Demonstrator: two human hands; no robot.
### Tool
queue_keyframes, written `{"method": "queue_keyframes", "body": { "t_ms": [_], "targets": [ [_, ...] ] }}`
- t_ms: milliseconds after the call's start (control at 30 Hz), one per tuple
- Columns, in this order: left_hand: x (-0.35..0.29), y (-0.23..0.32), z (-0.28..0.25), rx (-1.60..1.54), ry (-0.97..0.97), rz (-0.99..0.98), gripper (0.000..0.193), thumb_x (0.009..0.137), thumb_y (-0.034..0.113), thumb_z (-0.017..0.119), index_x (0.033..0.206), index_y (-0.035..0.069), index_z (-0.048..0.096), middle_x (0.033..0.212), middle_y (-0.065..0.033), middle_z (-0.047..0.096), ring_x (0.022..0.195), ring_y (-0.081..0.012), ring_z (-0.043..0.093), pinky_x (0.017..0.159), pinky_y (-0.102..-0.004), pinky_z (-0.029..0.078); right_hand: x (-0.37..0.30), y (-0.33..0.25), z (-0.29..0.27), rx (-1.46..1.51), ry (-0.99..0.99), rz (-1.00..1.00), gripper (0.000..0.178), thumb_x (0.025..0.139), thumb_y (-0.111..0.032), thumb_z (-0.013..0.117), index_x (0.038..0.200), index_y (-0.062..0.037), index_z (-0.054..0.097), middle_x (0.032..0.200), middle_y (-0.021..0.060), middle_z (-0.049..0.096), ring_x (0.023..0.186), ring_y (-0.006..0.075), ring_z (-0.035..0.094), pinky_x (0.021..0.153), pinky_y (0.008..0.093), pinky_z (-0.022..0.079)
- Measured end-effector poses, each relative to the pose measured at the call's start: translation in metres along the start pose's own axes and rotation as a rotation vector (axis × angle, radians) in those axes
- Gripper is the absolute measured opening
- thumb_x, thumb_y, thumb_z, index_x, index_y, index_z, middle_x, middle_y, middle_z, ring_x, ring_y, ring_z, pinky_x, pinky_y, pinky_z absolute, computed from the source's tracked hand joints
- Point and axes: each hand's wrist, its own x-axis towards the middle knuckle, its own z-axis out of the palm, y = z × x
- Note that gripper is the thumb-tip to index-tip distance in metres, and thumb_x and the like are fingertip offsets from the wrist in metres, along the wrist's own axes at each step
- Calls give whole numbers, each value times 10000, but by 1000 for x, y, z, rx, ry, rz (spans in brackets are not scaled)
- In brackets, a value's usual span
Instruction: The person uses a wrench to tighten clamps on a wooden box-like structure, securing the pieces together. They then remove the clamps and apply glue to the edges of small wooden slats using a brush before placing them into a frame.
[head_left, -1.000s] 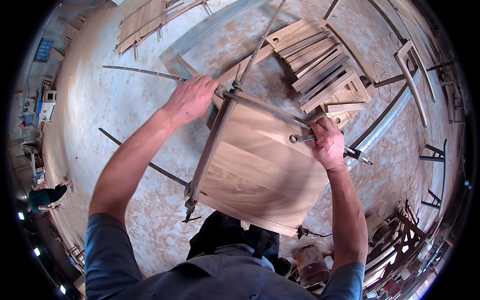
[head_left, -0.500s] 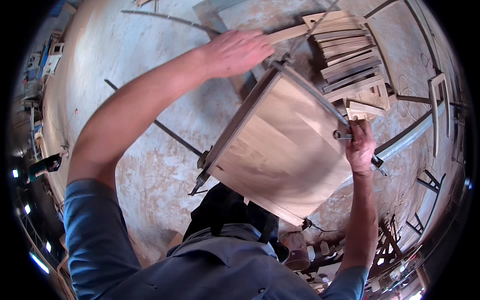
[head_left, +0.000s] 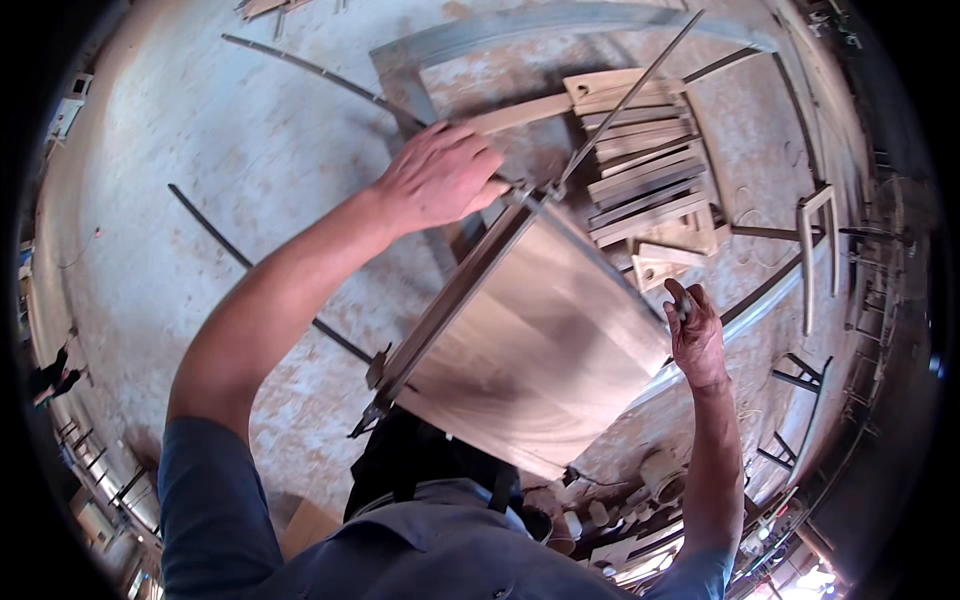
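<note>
A pale wooden panel (head_left: pixel 540 345) with a darker rail along its left side lies tilted in front of me, gripped by metal bar clamps. At its far corner my left hand (head_left: pixel 442 177) is closed around the end of a bar clamp (head_left: pixel 525 193); the palm hides the exact grip. Beside the panel's right corner, my right hand (head_left: pixel 698 345) is closed on a metal wrench (head_left: pixel 682 302), mostly covered by the fingers. Another clamp's head (head_left: pixel 375 405) sits at the near left corner, its long bar (head_left: pixel 255 268) reaching out to the left.
Stacked wooden slats (head_left: pixel 645 180) lie beyond the panel. A grey metal frame (head_left: pixel 600 18) spans the far floor, and a wooden frame (head_left: pixel 818 250) stands at right. Containers (head_left: pixel 660 475) crowd the near right. Another person (head_left: pixel 52 380) is at the far left edge.
The view has shifted, so the panel and slats appear lower and further left. My right hand has come off the clamp bar at the panel's edge and turned, with the wrench still in it.
</note>
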Motion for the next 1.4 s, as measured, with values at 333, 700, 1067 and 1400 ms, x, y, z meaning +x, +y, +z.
{"method": "queue_keyframes", "body": {
  "t_ms": [333,700,1067,1400],
  "targets": [
    [-11,1,9,-85,162,-63,311,730,180,746,976,51,607,971,-71,624,986,-255,571,965,-421,420,125,-94,-48,-124,-201,-219,121,857,-167,635,877,-48,617,764,127,633,698,332,632,629,405,507],
    [-25,4,17,-91,286,-267,645,699,306,772,1207,17,498,1130,-132,571,1115,-302,508,1062,-499,330,218,-140,-11,-706,-269,-679,154,775,-111,600,911,-138,667,809,35,660,817,185,665,701,323,527],
    [-25,2,14,-179,256,-282,781,603,290,843,1242,9,490,1121,-131,578,1124,-288,500,1071,-491,312,247,-156,10,-604,-291,-793,119,737,-137,585,698,-175,691,730,4,582,904,180,596,919,330,436],
    [-9,-6,0,-64,-59,-219,529,579,379,837,982,80,668,947,-58,586,1022,-217,519,957,-390,386,238,-122,-19,-547,-527,-579,80,802,-78,598,797,-124,664,752,58,602,875,238,608,873,372,470]
  ]
}}
